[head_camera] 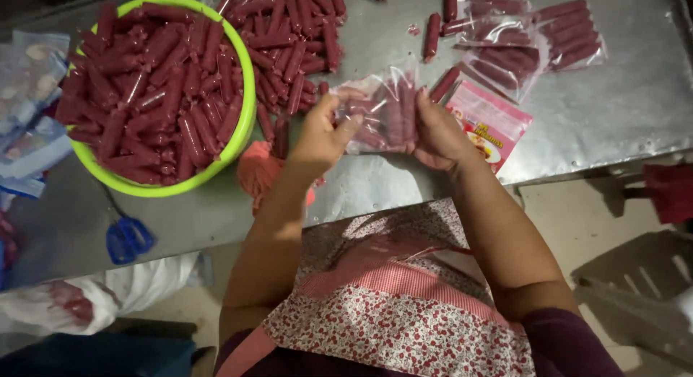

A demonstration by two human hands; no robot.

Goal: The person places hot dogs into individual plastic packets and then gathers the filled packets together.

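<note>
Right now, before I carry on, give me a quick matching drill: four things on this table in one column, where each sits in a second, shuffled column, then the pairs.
Things:
1. green bowl
2. blue scissors
3. clear bag
4. filled packs

Places:
A. between the left hand and the right hand
B. at the table's far right
C. at the table's near edge, below the bowl
D. at the left, heaped with red sausages

Pairs: 1-D, 2-C, 3-A, 4-B
</note>
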